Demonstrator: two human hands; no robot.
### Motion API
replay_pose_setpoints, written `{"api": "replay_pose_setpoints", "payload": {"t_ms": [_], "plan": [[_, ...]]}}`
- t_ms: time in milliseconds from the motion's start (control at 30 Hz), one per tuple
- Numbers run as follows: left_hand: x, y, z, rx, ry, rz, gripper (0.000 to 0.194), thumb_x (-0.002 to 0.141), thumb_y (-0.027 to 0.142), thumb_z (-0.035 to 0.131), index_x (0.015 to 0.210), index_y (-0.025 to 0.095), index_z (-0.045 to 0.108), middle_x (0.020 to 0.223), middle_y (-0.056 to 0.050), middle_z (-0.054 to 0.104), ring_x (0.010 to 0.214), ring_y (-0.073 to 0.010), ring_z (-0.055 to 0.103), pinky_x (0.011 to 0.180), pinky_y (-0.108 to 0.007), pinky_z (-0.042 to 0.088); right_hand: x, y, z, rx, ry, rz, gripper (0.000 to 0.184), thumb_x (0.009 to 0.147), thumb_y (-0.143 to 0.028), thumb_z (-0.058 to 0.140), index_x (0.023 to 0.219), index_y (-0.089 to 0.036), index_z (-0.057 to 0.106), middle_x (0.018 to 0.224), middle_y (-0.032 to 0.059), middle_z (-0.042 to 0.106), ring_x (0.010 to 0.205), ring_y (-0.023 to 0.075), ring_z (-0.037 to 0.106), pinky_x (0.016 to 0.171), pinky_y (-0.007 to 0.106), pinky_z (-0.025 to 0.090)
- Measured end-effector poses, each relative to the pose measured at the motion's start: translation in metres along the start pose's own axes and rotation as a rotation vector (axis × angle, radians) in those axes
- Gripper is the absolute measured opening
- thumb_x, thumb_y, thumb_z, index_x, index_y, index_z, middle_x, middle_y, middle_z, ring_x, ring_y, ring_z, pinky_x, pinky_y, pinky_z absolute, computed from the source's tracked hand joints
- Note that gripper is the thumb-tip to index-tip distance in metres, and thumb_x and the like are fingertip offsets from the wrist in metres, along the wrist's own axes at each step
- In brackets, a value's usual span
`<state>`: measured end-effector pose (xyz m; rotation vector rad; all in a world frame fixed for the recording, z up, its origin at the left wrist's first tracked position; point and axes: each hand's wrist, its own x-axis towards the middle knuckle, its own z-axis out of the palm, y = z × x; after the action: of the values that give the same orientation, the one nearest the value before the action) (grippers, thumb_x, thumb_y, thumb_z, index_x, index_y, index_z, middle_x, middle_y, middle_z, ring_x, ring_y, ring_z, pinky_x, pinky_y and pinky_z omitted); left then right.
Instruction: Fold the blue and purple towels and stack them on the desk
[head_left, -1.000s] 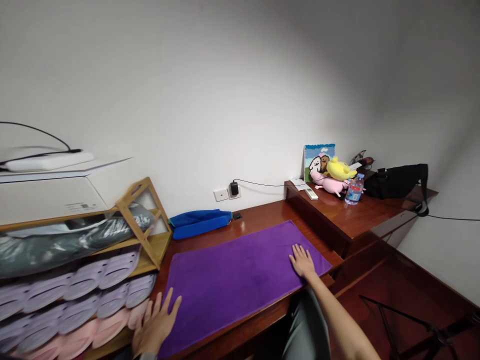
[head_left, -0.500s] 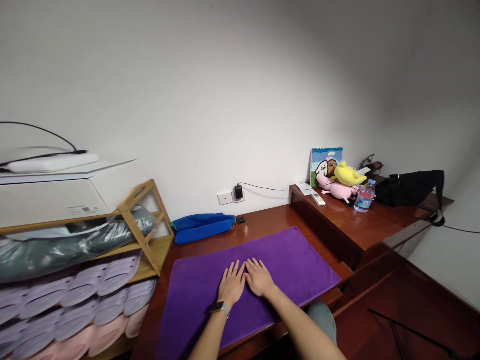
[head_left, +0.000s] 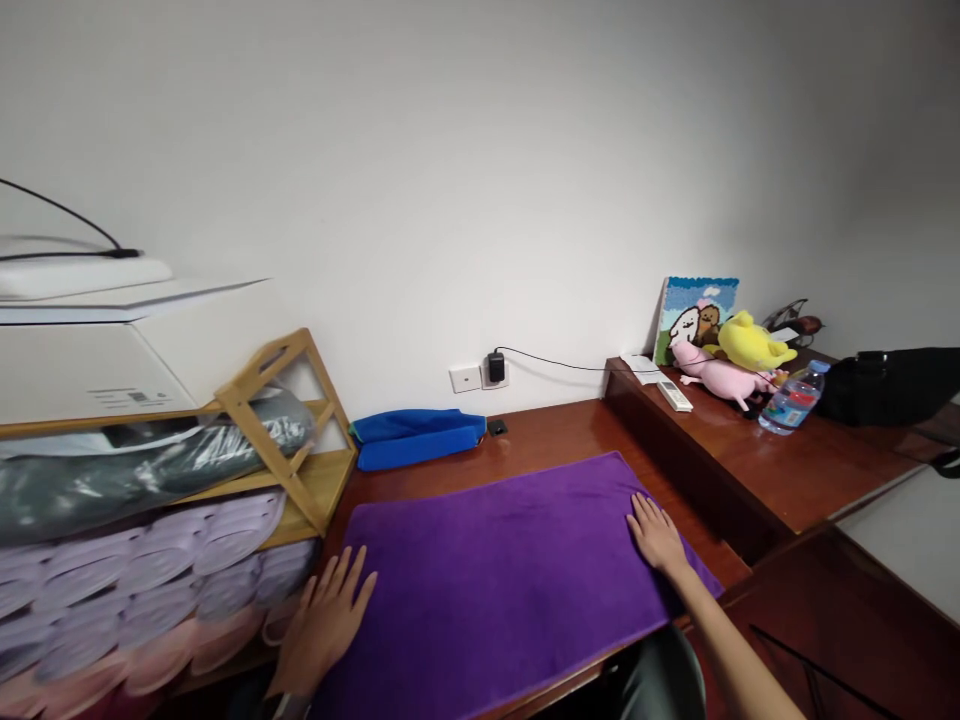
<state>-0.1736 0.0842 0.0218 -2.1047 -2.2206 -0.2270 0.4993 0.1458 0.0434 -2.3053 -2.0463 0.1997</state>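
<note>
Wooden desk (head_left: 540, 435), head view: purple microfiber towel (head_left: 487, 590) lies flat, front edge at the desk lip. Right hand (head_left: 656, 535) open, palm down on its right end; left hand (head_left: 326, 620) open, fingers spread, at its left end. Risk: a hard pull slides the towel off the front, or the left hand catches the lilac slippers (head_left: 161, 590) just beside it.

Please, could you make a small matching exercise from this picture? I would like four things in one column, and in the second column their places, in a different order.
Things:
1. right hand
2. blue cloth bundle
3. black plug adapter
4. yellow plush toy

Places:
A. on the raised wooden ledge
B. in the wall socket
C. on the purple towel
D. on the lower desk, by the wall

Pairs: 1-C, 2-D, 3-B, 4-A
</note>
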Motion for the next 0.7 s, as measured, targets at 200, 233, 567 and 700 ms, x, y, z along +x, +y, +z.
{"api": "replay_pose_setpoints", "payload": {"t_ms": [200, 233, 567, 700], "plan": [[0.041, 0.105, -0.016, -0.026, 0.133, 0.049, 0.072, 0.101, 0.048, 0.028, 0.152, 0.005, 0.055, 0.162, -0.022, 0.053, 0.155, -0.037, 0.042, 0.129, -0.058, 0.027, 0.008, -0.099, -0.01, 0.068, 0.179, -0.165, 0.067, 0.109, -0.049, 0.022, 0.166, -0.019, 0.041, 0.175, 0.0058, 0.029, 0.163, 0.0267, 0.022, 0.133, 0.045, 0.013], [0.053, 0.136, -0.018, -0.049, 0.132, 0.102, 0.071, 0.102, 0.048, 0.027, 0.153, 0.005, 0.054, 0.163, -0.022, 0.051, 0.155, -0.0355, 0.043, 0.13, -0.056, 0.027, 0.012, -0.13, -0.01, 0.106, 0.148, -0.245, 0.066, 0.11, -0.05, 0.022, 0.167, -0.021, 0.039, 0.175, 0.005, 0.03, 0.163, 0.0258, 0.023, 0.133, 0.045, 0.013], [0.114, 0.094, 0.007, 0.022, -0.018, -0.041, 0.073, 0.099, 0.052, 0.031, 0.162, 0.018, 0.043, 0.172, -0.019, 0.039, 0.159, -0.0378, 0.034, 0.125, -0.065, 0.028, 0.089, -0.13, -0.007, 0.098, -0.032, -0.217, 0.067, 0.111, -0.054, 0.021, 0.171, -0.024, 0.026, 0.177, 0.0033, 0.022, 0.165, 0.0233, 0.014, 0.133, 0.047, 0.007], [0.115, -0.003, 0.012, 0.158, -0.04, 0.007, 0.064, 0.091, 0.04, 0.039, 0.145, 0.019, 0.065, 0.17, -0.018, 0.043, 0.16, -0.0438, 0.03, 0.123, -0.072, 0.026, 0.112, -0.043, -0.022, 0.035, -0.062, 0.028, 0.068, 0.111, -0.05, 0.017, 0.172, -0.019, 0.017, 0.178, 0.0028, 0.015, 0.165, 0.0212, 0.01, 0.133, 0.044, 0.006]]}}
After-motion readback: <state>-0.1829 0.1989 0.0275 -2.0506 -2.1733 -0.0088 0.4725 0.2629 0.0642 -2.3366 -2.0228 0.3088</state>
